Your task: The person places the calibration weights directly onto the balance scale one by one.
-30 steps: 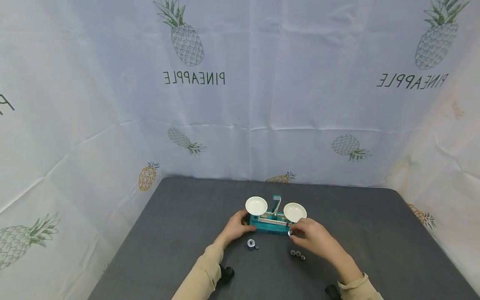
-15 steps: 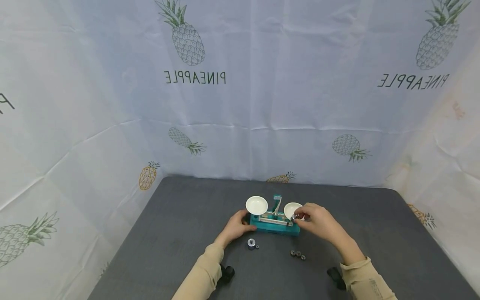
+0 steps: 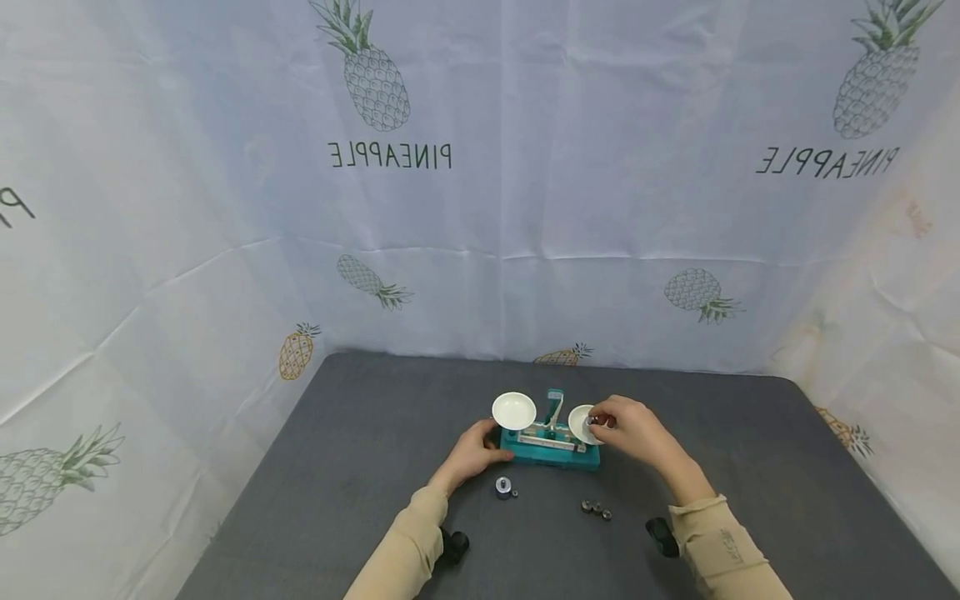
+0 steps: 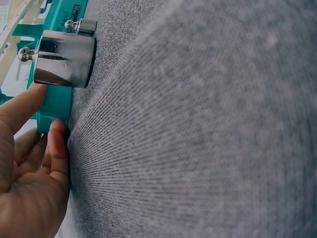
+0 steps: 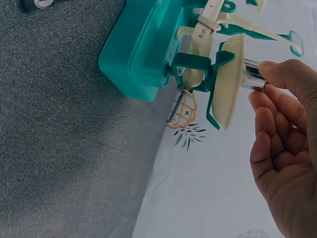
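Observation:
A teal balance scale (image 3: 551,455) with two white pans stands on the dark table. My left hand (image 3: 471,454) grips its left end, thumb at the front and fingers round the end, as the left wrist view also shows. In my right hand (image 3: 633,429), thumb and fingertips pinch a shiny metal weight (image 5: 252,75) at the right pan (image 5: 229,82). The weight's base touches the pan or nearly so; which one I cannot tell. Left of the scale's middle, in front of it, a large metal weight (image 4: 64,59) and a tiny one (image 4: 86,27) stand together.
Three small metal weights (image 3: 597,507) stand in a row in front of the scale's right side. The left pan (image 3: 513,411) holds nothing. A white curtain (image 3: 480,208) printed with pineapples hangs behind the grey table (image 3: 375,433).
My right hand has lifted the weight from in front of the scale's right end up and over to the right pan. The left hand has kept its grip on the base.

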### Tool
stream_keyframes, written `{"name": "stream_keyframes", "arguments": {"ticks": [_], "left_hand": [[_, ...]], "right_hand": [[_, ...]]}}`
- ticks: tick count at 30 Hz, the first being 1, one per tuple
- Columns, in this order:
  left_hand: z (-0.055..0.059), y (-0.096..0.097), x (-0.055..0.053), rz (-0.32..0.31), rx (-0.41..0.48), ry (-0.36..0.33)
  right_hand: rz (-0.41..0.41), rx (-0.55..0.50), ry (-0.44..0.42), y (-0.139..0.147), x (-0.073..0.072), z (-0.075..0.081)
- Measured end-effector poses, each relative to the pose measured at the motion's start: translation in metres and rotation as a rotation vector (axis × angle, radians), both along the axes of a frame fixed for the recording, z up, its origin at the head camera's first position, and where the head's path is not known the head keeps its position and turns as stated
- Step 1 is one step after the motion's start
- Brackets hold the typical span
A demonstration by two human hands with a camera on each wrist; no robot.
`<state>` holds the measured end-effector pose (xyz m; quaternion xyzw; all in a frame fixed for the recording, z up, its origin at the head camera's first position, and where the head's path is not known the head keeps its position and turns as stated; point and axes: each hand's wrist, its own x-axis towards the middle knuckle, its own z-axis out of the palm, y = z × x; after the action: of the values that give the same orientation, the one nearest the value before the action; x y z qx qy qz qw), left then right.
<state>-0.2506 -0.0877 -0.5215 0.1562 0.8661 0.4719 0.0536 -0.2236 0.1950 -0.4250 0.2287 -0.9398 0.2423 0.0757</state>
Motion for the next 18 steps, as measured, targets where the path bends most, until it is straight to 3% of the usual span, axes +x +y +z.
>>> {"name": "stream_keyframes", "arguments": {"ticks": [18], "left_hand": [[-0.003, 0.001, -0.001, 0.0, -0.006, 0.0]], "right_hand": [[-0.014, 0.012, -0.06, -0.007, -0.011, -0.006]]}}
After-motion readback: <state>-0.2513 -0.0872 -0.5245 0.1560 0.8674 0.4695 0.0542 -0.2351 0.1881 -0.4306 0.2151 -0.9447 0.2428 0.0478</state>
